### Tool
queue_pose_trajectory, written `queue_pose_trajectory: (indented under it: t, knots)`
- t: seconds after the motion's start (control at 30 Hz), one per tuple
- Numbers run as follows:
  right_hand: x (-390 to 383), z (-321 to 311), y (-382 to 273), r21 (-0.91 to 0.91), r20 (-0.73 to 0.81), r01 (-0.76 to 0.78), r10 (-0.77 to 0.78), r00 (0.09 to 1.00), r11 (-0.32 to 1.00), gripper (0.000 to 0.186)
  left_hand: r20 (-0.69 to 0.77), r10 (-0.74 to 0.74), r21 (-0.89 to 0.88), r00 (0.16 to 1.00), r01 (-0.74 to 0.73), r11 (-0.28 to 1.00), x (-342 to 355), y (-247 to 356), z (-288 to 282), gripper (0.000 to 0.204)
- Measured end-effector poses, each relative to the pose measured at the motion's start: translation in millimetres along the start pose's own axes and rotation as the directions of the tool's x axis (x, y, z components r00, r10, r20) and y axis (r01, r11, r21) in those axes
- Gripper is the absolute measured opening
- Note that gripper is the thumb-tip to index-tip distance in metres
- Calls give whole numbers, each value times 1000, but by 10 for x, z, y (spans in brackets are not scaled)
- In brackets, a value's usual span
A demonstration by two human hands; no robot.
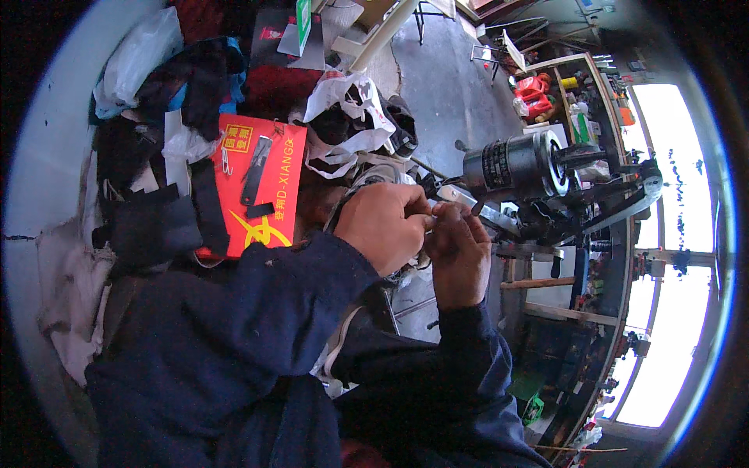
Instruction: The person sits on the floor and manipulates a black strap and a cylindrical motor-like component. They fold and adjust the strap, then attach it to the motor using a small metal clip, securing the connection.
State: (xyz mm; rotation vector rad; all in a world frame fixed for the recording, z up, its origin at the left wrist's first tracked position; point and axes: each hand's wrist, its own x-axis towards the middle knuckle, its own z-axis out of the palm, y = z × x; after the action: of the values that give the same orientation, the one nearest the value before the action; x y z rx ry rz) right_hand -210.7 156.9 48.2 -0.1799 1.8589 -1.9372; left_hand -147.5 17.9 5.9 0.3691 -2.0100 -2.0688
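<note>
My left hand (386, 226) and my right hand (460, 253) meet in front of me, thumbs and fingertips pinched together. A tiny pale bit shows between the fingertips, too small to name. Just beyond the right hand is a machine with a dark metal cylinder (503, 168) and a curved metal arm (624, 203). Left of my left hand lies a red sheet or bag (289, 210) with yellow print. On it rest a long black strip (256, 173) and a short black piece (260, 210). The place under my hands is mostly hidden.
A crumpled white plastic bag (367, 109) lies beyond my left hand. Black pieces of material (156, 230) and a clear plastic bag (140, 54) are piled at the left. Shelving (573, 61) with red containers (533, 97) stands back right, near bright windows (671, 327).
</note>
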Motion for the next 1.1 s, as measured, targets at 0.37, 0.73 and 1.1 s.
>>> queue_pose_trajectory:
  t: [0.37, 0.73, 1.1]
  knots:
    - [39, -144, -10, 160, 44, -92, 86, 995, 983, 10, -151, 10, 46, 988, -3, 999, 104, 54, 24, 20]
    - [5, -229, -19, 158, 12, -14, 12, 1000, 987, 4, -253, 310, 292, 916, -233, 928, 368, 20, 118, 14]
    - [-18, -261, -41, 111, 8, -8, 7, 1000, 994, 6, -209, 186, -760, 960, -279, 586, 420, 395, -436, 16]
